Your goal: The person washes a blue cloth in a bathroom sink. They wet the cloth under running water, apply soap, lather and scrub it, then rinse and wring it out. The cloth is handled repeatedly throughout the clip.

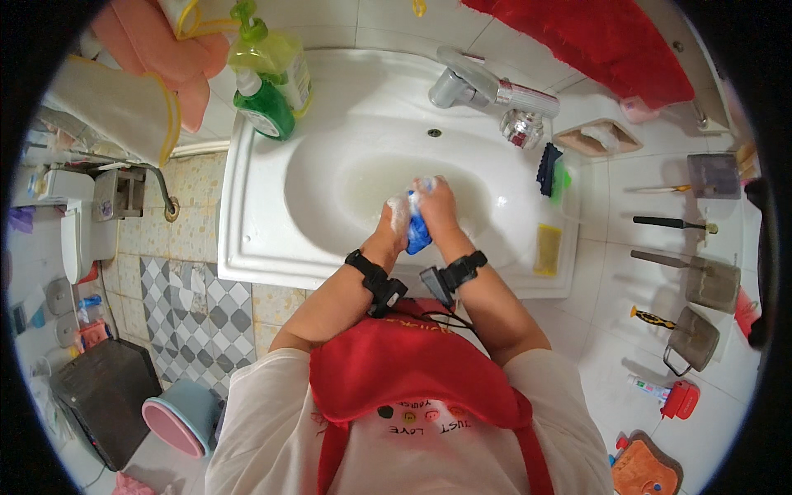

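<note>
Over the basin of a white washbasin (pixel 260 185), my left hand (pixel 396 219) and my right hand (pixel 436 207) come together around a soapy blue cloth (pixel 418 234). White foam covers parts of both hands and the upper part of the cloth. Part of the blue cloth hangs below the fingers, between my wrists. Cloudy water lies in the bowl (pixel 365 179) behind them. A chrome faucet (pixel 464 86) stands at the back right of the washbasin. Both wrists bear black straps with small devices.
Green pump bottles (pixel 266 114) stand at the back left corner. On the right rim lie a yellow sponge (pixel 547 250) and a dark blue brush or cloth (pixel 548 168). A soap dish (pixel 599 137) and toothbrush cups (pixel 711 281) are along the right wall. A bucket (pixel 192 411) stands on the floor at left.
</note>
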Available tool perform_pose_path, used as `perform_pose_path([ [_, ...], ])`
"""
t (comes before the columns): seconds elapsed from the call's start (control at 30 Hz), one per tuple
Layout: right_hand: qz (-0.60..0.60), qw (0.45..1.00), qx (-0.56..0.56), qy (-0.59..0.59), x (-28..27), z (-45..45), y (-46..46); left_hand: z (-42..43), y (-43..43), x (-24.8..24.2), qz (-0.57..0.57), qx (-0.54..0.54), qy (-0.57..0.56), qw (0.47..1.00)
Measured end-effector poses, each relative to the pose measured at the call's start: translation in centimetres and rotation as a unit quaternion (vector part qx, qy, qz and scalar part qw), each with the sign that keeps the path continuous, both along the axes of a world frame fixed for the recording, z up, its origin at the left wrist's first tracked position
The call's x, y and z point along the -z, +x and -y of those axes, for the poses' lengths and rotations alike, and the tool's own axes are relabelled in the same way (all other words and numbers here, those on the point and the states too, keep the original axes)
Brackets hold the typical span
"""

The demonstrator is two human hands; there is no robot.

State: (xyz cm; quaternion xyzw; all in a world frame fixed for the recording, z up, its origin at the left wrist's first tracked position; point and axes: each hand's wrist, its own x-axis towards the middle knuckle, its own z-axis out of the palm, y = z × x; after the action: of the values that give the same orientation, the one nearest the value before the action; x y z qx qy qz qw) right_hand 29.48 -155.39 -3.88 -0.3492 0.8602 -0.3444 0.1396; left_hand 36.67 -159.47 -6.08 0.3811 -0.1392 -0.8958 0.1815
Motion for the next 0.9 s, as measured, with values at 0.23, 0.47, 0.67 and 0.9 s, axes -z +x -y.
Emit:
perform_pose_path([
  [0.23,0.145,0.989,-0.011,0.043,0.9,-0.4,-0.4,0.3,0.6,-1.2,0.010,-0.005,-0.015,1.000],
  [0.47,0.270,0.961,-0.063,-0.011,-0.2,-0.2,-1.0,2.9,0.7,-0.4,0.103,0.024,-0.088,0.990],
  [0.67,0.012,0.998,-0.057,-0.017,-2.3,0.5,1.8,1.7,0.3,0.4,0.065,-0.047,-0.061,0.995],
  [0.9,0.006,0.988,-0.152,0.037,-2.1,0.4,1.4,1.4,1.3,0.1,0.108,-0.009,-0.087,0.990],
])
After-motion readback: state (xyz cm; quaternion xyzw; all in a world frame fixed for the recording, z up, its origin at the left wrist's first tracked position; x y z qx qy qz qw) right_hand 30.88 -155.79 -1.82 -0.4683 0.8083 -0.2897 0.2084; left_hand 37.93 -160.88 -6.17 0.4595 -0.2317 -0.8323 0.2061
